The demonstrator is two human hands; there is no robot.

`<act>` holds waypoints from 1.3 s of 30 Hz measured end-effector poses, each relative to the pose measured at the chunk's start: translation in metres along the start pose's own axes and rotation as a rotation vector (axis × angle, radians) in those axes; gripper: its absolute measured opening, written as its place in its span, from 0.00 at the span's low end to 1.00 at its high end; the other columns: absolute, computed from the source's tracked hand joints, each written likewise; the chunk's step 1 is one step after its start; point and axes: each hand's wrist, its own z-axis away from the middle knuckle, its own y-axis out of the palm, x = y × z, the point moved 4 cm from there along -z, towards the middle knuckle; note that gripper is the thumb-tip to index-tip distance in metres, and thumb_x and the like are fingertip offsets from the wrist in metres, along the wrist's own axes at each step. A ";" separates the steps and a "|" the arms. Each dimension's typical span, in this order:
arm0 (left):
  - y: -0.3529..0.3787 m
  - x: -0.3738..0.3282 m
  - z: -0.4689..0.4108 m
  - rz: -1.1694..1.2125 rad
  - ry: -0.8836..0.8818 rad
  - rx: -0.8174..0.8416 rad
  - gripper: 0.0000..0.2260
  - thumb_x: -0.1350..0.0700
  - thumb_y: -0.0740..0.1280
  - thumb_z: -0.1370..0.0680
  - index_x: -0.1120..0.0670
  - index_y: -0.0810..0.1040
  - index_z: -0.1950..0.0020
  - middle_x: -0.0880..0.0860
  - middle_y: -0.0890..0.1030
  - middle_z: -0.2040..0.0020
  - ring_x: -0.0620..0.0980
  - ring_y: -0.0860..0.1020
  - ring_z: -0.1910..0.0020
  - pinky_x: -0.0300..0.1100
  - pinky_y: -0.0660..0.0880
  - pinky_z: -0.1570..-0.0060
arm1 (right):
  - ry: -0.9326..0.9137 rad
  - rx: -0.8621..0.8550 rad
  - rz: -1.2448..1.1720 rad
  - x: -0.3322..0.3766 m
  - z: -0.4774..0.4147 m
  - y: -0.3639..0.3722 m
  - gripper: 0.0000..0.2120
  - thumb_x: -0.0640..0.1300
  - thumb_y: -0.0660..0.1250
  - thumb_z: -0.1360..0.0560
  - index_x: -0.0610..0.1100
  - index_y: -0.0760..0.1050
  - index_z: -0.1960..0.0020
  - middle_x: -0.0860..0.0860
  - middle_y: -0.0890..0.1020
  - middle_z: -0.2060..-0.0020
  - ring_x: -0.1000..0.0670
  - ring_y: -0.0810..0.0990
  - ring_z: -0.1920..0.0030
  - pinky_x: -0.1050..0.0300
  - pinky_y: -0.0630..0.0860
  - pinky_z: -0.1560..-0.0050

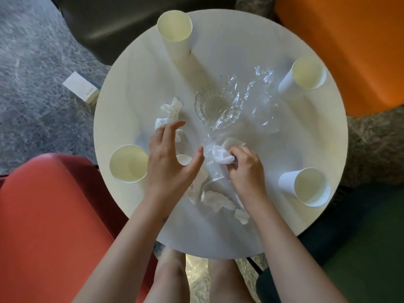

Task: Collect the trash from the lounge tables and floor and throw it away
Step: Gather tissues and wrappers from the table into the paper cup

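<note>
Both bare forearms reach in from below. Left hand [169, 160] is splayed, fingers straight, thumb out wide. Right hand [246, 169] is curled tight, knuckles up, pinching a tissue [220, 157].

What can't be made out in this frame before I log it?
1. Head view: print on the white box on the carpet is too small to read.
2. Head view: clear plastic bag is see-through; whether the ribbed clear dish lies inside it is unclear.
3. Head view: right hand hides part of the tissue it grips.
4. Head view: left hand covers crumpled paper; contact unclear.
</note>
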 end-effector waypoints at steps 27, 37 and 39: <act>0.040 -0.029 -0.053 0.127 0.085 0.344 0.23 0.51 0.69 0.26 0.52 0.69 0.33 0.45 0.73 0.43 0.42 0.73 0.45 0.35 0.68 0.45 | -0.083 -0.370 0.002 0.017 -0.038 -0.067 0.10 0.29 0.72 0.38 0.40 0.80 0.60 0.43 0.75 0.61 0.44 0.74 0.59 0.63 0.65 0.61; 0.022 -0.040 -0.052 0.220 0.102 0.380 0.07 0.59 0.65 0.25 0.47 0.79 0.54 0.44 0.75 0.70 0.39 0.73 0.69 0.29 0.67 0.67 | -0.105 -0.131 -0.556 0.052 -0.017 -0.076 0.22 0.32 0.71 0.32 0.48 0.68 0.44 0.57 0.78 0.55 0.58 0.80 0.57 0.67 0.75 0.55; 0.008 -0.037 -0.056 0.160 0.087 0.326 0.09 0.62 0.66 0.25 0.48 0.82 0.56 0.45 0.76 0.68 0.37 0.72 0.69 0.28 0.66 0.68 | -0.158 -0.135 -0.506 0.057 -0.013 -0.080 0.34 0.35 0.74 0.34 0.53 0.61 0.35 0.53 0.74 0.47 0.57 0.77 0.51 0.69 0.72 0.48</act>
